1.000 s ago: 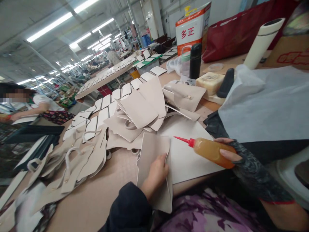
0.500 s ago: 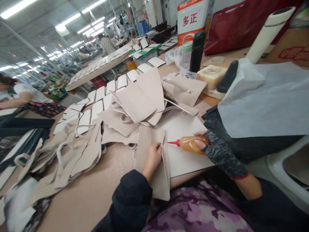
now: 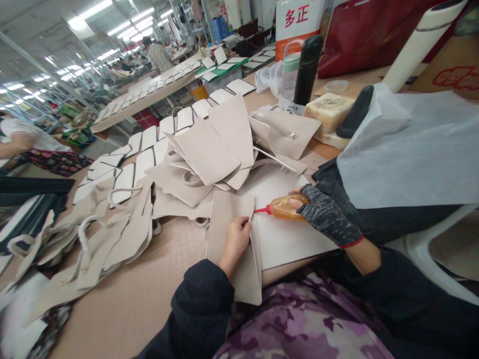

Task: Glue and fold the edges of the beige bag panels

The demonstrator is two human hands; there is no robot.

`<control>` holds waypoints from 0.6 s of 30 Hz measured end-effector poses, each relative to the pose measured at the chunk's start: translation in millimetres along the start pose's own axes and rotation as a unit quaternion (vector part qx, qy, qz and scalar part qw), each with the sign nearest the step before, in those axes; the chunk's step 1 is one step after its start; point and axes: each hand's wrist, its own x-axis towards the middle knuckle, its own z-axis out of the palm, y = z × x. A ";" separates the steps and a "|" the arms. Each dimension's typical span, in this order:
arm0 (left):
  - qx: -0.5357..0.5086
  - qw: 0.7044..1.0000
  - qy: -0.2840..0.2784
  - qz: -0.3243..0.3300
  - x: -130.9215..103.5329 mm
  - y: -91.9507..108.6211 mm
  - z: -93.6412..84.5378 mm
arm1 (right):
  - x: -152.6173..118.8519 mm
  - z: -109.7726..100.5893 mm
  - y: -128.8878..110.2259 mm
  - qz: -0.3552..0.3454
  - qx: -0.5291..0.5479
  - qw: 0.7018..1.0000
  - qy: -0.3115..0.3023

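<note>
My left hand (image 3: 238, 239) pinches the edge of a beige leather bag panel (image 3: 228, 209) that lies on the table and overhangs its front edge toward my lap. In a grey fingerless glove, my right hand (image 3: 318, 209) grips a squeeze bottle (image 3: 286, 207) of amber liquid, likely glue, held nearly level. Its thin red nozzle points left, with the tip at or very near the panel's right edge; whether it touches I cannot tell. Under the bottle lies a white sheet (image 3: 288, 244). Just beyond sits a pile of beige bag panels (image 3: 209, 154), some with handles.
Several handled bag pieces (image 3: 108, 234) lie at the left. Rows of white panels with dark edges (image 3: 144, 162) stretch behind the pile. A black bottle (image 3: 307, 70), a yellowish block (image 3: 327, 112) and a cream thermos (image 3: 419, 47) stand at the back right. A person (image 3: 26, 139) sits far left.
My right hand has moved the bottle left and slightly up, bringing the nozzle tip to the panel's edge. My left hand keeps its pinch. The camera view has shifted slightly.
</note>
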 end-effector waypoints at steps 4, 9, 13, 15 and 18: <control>0.001 1.000 -0.001 -0.002 -1.1 0.7 -0.2 | 3.3 -4.2 1.2 0.012 0.003 1.000 -0.026; 0.004 1.000 -0.002 0.001 -1.1 0.6 -0.4 | -0.1 -8.4 1.3 0.023 0.000 0.998 -0.056; 0.004 1.000 -0.004 0.007 -1.4 -0.3 -0.3 | -7.9 -9.8 -1.5 0.022 0.008 0.998 -0.054; 0.005 1.000 -0.005 0.010 -1.4 -0.8 0.0 | -14.2 -8.3 -1.5 0.029 0.029 0.998 -0.056; 0.005 1.000 -0.005 0.012 -0.9 -1.3 0.6 | -25.9 -4.6 1.7 0.044 0.053 0.996 -0.055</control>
